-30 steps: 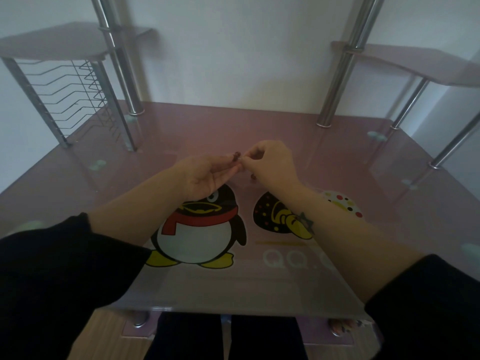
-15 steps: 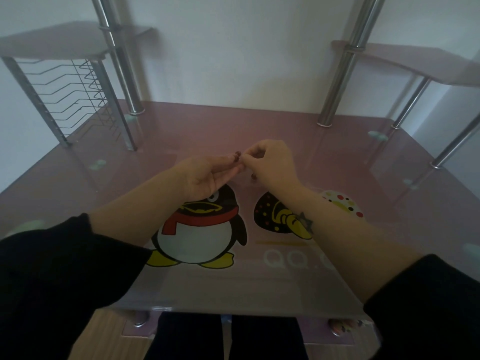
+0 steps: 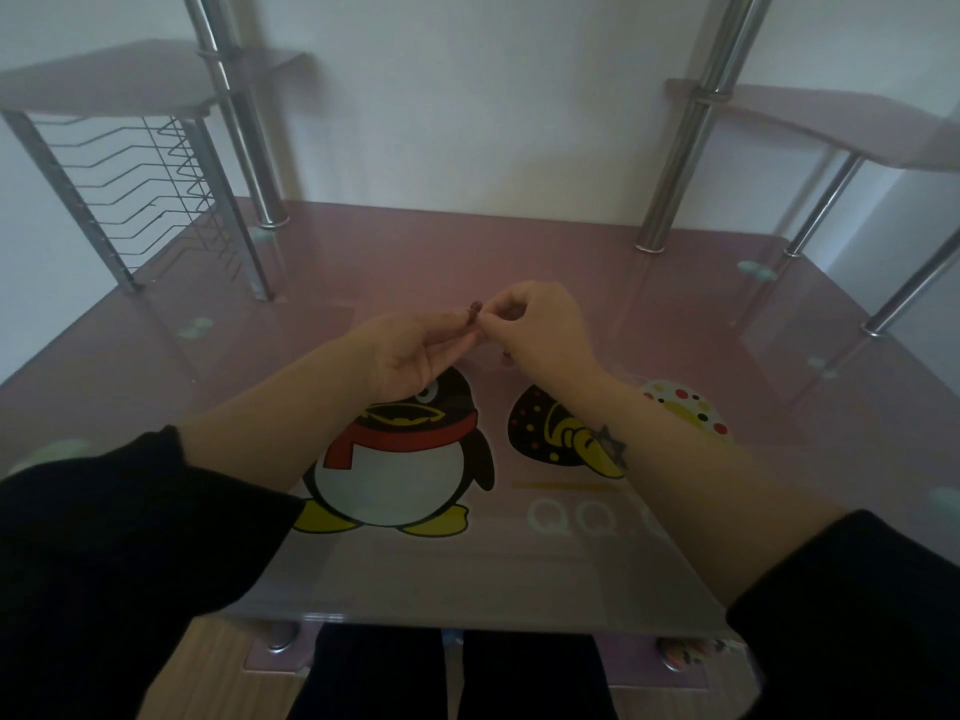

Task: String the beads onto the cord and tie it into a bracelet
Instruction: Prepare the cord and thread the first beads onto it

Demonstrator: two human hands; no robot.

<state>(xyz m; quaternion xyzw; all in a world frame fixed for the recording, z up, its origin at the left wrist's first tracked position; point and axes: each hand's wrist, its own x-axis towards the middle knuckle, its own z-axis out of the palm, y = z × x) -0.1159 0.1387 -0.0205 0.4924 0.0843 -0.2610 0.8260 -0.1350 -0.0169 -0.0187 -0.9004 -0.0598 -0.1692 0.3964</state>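
Presently both hands are raised over the middle of the bench point(image 3: 675, 324), fingertips meeting. Left hand point(image 3: 410, 350) lies palm-up, its fingers point(image 3: 447, 332) closed on a short run of dark reddish beads point(image 3: 474, 313) that stands just above the fingertips. Right hand point(image 3: 540, 324) comes in from the other side, thumb and forefinger pinched shut right beside the beads, probably on the cord; the cord itself is too thin to resolve at this view, so its path and free length cannot be told.

Judgement: stringing or knotting is in progress, with few beads on so far. To do this step well: keep the left pinch firm just behind the last bead so the run cannot slide off; keep the right pinch close to the cord tip so it stays stiff; bring the work nearer the eyes; feed slowly, then pull slack through before re-gripping. A dropped bead would likely roll on this smooth top.

Surface: pink glass bench with a glossy sheen and a printed penguin point(image 3: 400, 459) toward the near edge. Chrome posts point(image 3: 675, 148) rise from the far corners, carrying small raised shelves point(image 3: 104, 80). A wire rack point(image 3: 145, 184) sits under the far-left one. Plain white wall behind. Dim, soft light.
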